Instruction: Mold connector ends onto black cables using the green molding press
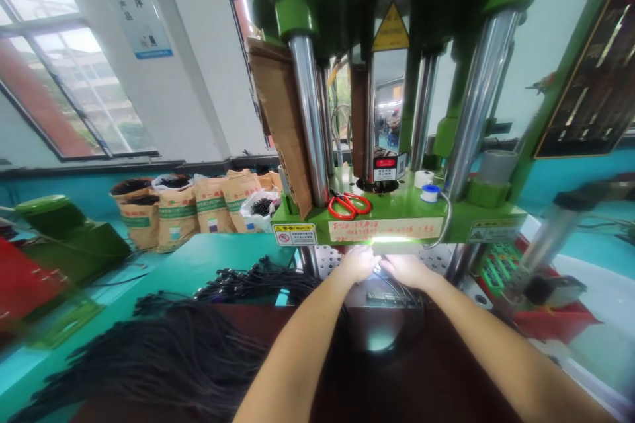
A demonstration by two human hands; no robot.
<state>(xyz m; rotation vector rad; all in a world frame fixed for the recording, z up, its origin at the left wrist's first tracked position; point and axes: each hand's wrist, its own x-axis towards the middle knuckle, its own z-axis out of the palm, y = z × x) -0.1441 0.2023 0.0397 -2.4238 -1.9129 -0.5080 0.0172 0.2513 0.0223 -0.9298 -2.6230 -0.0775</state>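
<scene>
Both hands reach under the green upper block of a press (483,208), into its lit gap. My left hand (360,264) is closed, fingers curled inward; what they pinch is too small to make out. Close beside it, my right hand (409,271) is also closed, its fingertips at the ends of thin black cables (397,287). These cables hang from between the hands towards the front and right. A metal plate with a small fitting (384,297) lies just below the hands. The fingertips themselves are partly hidden and blurred.
Large bundles of black cables (169,357) lie at the left on the green table (213,248). Red-handled scissors (350,205) and a blue-white spool (429,193) rest on the press block. Shiny columns (308,119) flank the gap. Paper sacks (176,215) stand behind.
</scene>
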